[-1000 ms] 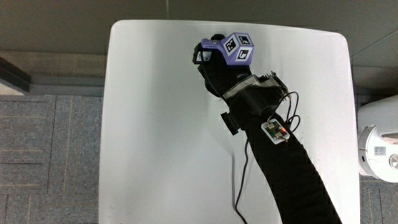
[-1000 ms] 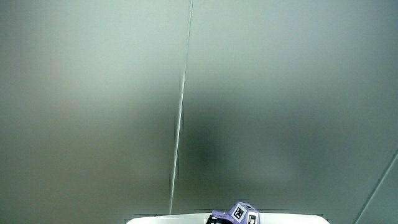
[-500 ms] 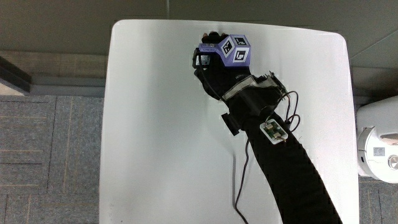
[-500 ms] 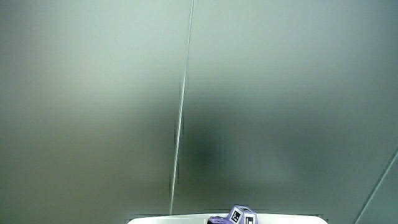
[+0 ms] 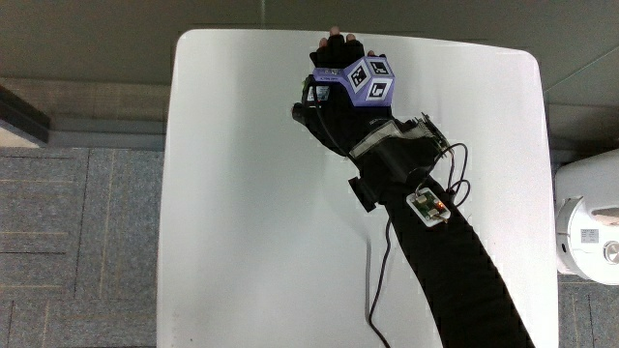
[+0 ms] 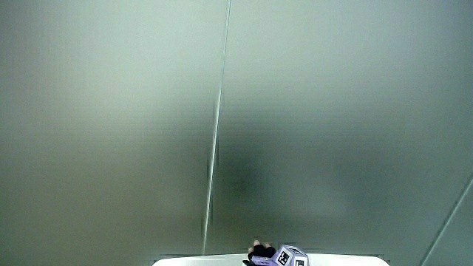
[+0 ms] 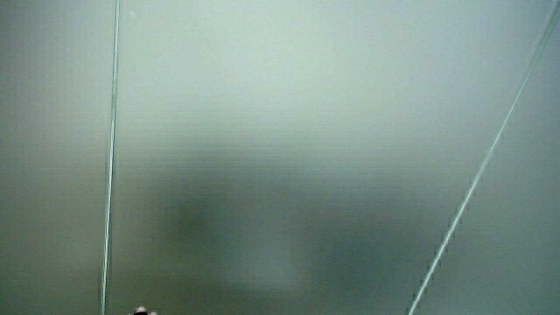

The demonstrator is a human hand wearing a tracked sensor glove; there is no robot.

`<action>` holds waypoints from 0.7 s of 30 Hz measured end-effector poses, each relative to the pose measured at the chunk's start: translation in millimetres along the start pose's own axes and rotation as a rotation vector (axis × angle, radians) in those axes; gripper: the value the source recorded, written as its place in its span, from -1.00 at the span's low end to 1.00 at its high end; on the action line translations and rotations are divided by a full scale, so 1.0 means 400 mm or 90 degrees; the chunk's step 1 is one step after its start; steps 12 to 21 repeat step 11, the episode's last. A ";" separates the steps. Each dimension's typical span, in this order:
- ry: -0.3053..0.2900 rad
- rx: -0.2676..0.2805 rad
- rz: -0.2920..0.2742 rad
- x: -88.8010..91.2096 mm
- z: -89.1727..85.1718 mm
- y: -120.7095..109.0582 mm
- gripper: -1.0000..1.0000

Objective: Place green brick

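No green brick shows in any view. The hand (image 5: 338, 50) in its black glove lies over the white table (image 5: 242, 193) close to the table's edge farthest from the person. Its fingers (image 5: 334, 41) stretch out flat toward that edge, and nothing is visible between them. The patterned purple cube (image 5: 368, 79) sits on the back of the hand. Both side views show mostly a pale wall. In a side view the hand (image 6: 259, 253) and the cube (image 6: 289, 256) just peek over the table's rim.
A black cable (image 5: 375, 280) trails along the table beside the forearm, which carries a small circuit board (image 5: 429, 205). A white round device (image 5: 586, 217) stands on the floor beside the table. Grey carpet surrounds the table.
The hand has slid a little farther from the person toward the table's edge. Its fingers, curled before, now reach out straight.
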 end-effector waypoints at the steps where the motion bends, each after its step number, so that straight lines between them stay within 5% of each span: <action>1: -0.006 0.008 0.002 0.006 -0.001 0.001 -1.00; 6: -0.004 0.037 0.025 0.003 0.033 -0.027 -1.00; 9: 0.047 0.009 0.038 0.026 0.034 -0.025 -1.00; 11: 0.025 0.030 0.054 0.027 0.051 -0.046 -1.00; 21: 0.025 0.030 0.054 0.027 0.051 -0.046 -1.00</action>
